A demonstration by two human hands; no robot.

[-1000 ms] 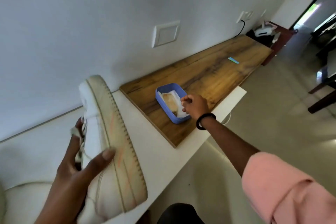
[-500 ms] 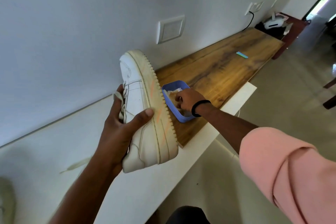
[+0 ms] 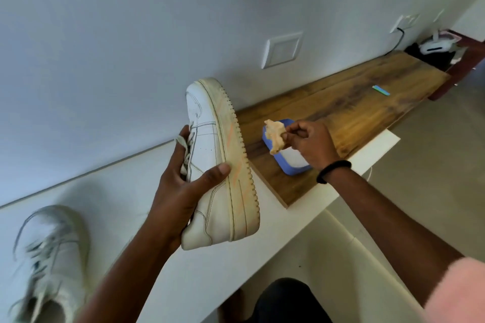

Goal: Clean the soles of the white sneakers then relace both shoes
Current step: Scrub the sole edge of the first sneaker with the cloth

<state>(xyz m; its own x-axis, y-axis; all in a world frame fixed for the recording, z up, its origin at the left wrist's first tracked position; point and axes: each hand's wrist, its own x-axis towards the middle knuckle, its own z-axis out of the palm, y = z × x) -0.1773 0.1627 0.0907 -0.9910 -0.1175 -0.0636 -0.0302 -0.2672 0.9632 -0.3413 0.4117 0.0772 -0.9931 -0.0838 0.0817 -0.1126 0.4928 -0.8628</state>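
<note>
While left hand [image 3: 181,191] grips sneaker [image 3: 217,165], right [image 3: 309,141] pinches cloth [image 3: 274,135].

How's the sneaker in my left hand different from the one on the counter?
The held sneaker is lifted in the left hand, sole edge facing the camera; the counter sneaker rests untouched, top up. The held sneaker's sole shows orange streaks; the counter sneaker's sole is hidden. Both are white.

Right hand [image 3: 309,143] lifted stained wipe [image 3: 274,136] out of blue tub [image 3: 290,170].
</note>
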